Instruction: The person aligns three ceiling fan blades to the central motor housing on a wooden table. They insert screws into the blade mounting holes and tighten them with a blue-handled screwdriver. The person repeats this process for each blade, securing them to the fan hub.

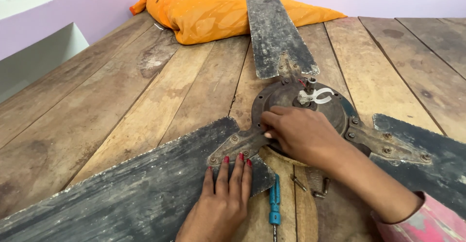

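An old dirty ceiling fan lies on a wooden plank surface, its round motor housing (pixel 324 107) in the middle with three dark blades. My left hand (pixel 221 200) rests flat, fingers together, on the near left blade (pixel 126 193), just below its metal bracket (pixel 236 146). My right hand (pixel 301 133) reaches over the near edge of the motor, fingertips curled at the spot where that bracket joins the housing. What the fingers pinch is hidden. A blue-handled screwdriver (pixel 274 203) lies between my hands.
Loose screws (pixel 310 186) lie by the screwdriver. A second blade (pixel 274 33) points away, a third (pixel 422 159) lies to the right. An orange pillow (pixel 213 11) sits at the far edge. A white clip (pixel 315 96) tops the motor shaft.
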